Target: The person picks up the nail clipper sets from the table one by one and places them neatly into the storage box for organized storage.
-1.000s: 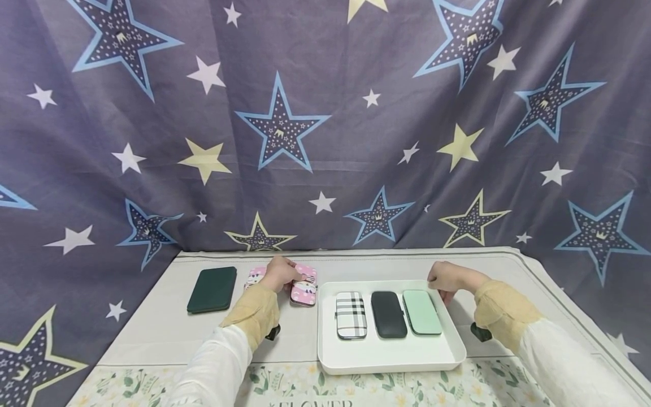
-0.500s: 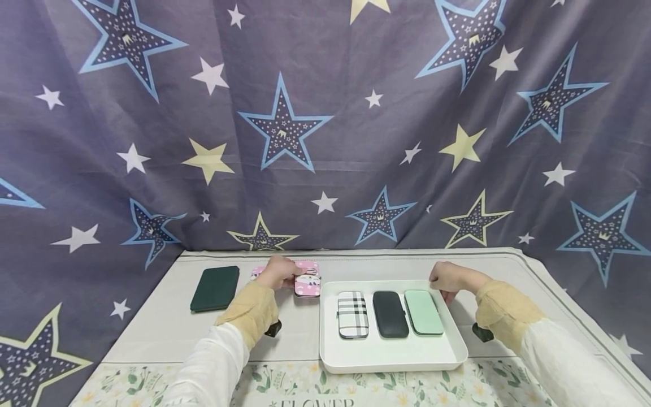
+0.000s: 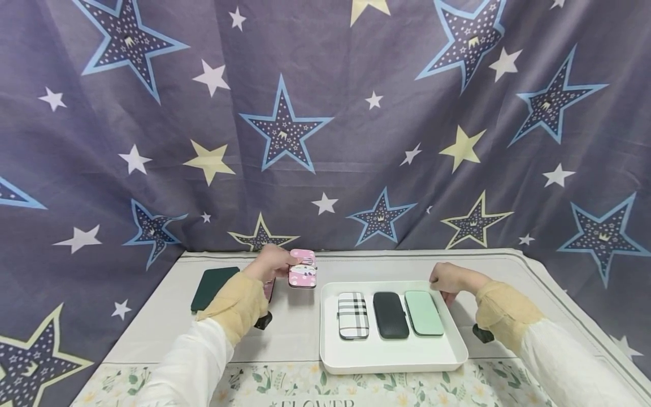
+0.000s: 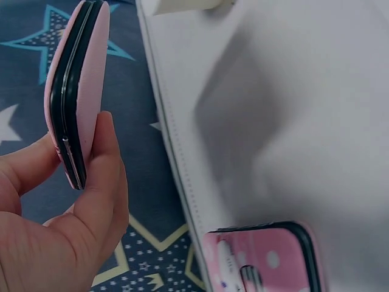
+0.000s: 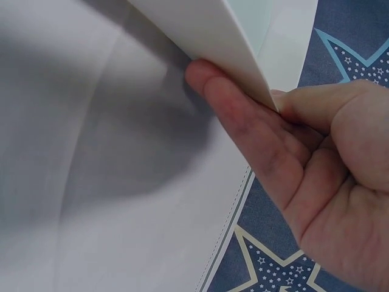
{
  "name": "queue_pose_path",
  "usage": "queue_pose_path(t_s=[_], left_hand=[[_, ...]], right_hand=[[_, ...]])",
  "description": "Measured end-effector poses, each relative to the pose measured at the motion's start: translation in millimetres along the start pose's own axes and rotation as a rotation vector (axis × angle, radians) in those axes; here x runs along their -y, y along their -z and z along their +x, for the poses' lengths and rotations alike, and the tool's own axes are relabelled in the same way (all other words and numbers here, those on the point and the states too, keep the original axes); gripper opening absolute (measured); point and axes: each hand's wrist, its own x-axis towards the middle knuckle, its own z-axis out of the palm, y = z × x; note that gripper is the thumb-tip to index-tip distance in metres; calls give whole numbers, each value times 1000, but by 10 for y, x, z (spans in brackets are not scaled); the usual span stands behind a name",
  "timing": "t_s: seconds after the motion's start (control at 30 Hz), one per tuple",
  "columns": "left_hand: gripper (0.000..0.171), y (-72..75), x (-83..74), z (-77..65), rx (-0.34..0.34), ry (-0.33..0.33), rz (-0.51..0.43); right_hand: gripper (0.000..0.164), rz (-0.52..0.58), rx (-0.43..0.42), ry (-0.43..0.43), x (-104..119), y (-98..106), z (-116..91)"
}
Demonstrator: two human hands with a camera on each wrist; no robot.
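Note:
My left hand [image 3: 269, 263] pinches a slim pink case [image 3: 303, 278] with a cartoon print and a dark metal frame, held up off the table. In the left wrist view this pink case [image 4: 92, 79] stands on edge between thumb and fingers. A second pink case [image 4: 276, 258] lies on the table below, mostly hidden by my hand in the head view. With thumb and fingers, my right hand [image 3: 450, 278] grips the far right corner of a white tray [image 3: 389, 362]. Inside the tray lie a plaid case [image 3: 353, 316], a black case [image 3: 390, 316] and a mint green case [image 3: 424, 314].
A dark green flat case [image 3: 211, 285] lies at the table's left, partly behind my left forearm. A star-printed curtain [image 3: 325, 141] hangs behind the table's far edge. Floral cloth [image 3: 295, 379] covers the near side.
My left hand has lifted the pink case off the table and moved slightly away from me. The right hand keeps its grip on the tray, which stays put.

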Motion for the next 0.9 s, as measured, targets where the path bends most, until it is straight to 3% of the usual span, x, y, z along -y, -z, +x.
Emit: queue_pose_path(t_s=[0.37,0.9], left_hand=[[39,8,-286,-114,120,-29,-61],[40,-321,-568,-383,200,-46,-92]], right_hand=[[22,-44,-6,3,1,6,5],[21,-41,-1,-13,16,-7,8]])
